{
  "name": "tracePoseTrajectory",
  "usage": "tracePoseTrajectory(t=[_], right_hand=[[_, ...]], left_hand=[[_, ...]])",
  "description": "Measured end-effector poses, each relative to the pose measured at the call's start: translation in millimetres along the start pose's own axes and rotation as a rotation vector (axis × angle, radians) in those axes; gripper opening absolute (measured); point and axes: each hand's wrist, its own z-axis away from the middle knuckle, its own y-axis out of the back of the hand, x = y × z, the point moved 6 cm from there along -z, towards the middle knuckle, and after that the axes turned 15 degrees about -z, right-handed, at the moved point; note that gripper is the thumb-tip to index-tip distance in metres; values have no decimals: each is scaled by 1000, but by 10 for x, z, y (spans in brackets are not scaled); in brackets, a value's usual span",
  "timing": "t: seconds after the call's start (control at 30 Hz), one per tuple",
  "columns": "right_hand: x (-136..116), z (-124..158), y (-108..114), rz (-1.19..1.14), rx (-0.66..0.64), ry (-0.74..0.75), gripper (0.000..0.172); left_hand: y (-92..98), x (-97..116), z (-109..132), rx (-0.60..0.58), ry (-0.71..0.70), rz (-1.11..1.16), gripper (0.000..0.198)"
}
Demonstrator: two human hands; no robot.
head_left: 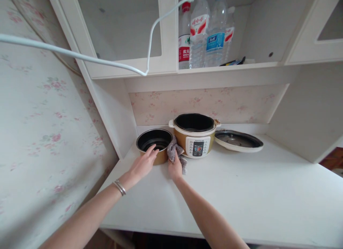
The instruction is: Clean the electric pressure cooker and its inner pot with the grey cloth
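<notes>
A gold inner pot (154, 141) with a dark inside stands on the white counter (241, 192) at the back left. My left hand (144, 164) rests on its near rim, fingers curled over the edge. Right beside it my right hand (175, 167) grips a grey cloth (173, 150), pressed between the pot and a gold rice cooker (195, 134). The cooker stands open with its control panel facing me. Its lid (238, 140) lies flat on the counter to the right.
Several water bottles (205, 31) stand on the shelf above, inside a white cabinet. A white cable (80, 56) hangs across the upper left. Floral wallpaper covers the left wall. A cabinet side panel (308, 113) closes in the right.
</notes>
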Motion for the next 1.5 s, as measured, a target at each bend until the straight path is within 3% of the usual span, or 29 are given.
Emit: tracePoseTrajectory(t=[0.17,0.27,0.37,0.57,0.63,0.73,0.83,1.0,1.1,1.2,1.33,1.5], right_hand=[[-12,-4,-5,1,-26,-36,68],[3,5,-24,0,-22,-57,69],[14,18,-43,0,-23,-53,70],[26,40,-22,16,17,-63,70],[33,42,-1,33,34,-79,69],[26,39,6,26,18,-56,67],[29,33,1,20,-2,-35,67],[64,31,-8,31,5,-84,70],[64,39,-5,42,18,-97,70],[41,48,-1,54,23,-82,71],[11,56,11,57,40,-92,70],[-23,68,17,99,50,-144,67]], left_hand=[[9,-823,-116,-2,-42,-18,44],[-71,-1020,-106,-52,-32,-19,41],[-97,-868,-86,-47,43,-44,38],[-61,-164,-57,-72,265,-17,40],[-50,64,-37,-70,235,25,39],[-33,249,-15,-59,60,108,39],[0,32,-20,-13,-67,118,41],[-11,-828,-63,52,-11,-35,44],[-94,-1011,-38,23,10,-52,41],[-127,-875,-4,59,84,-74,38],[-71,-501,46,73,186,-116,36],[54,-37,142,91,86,-190,38]])
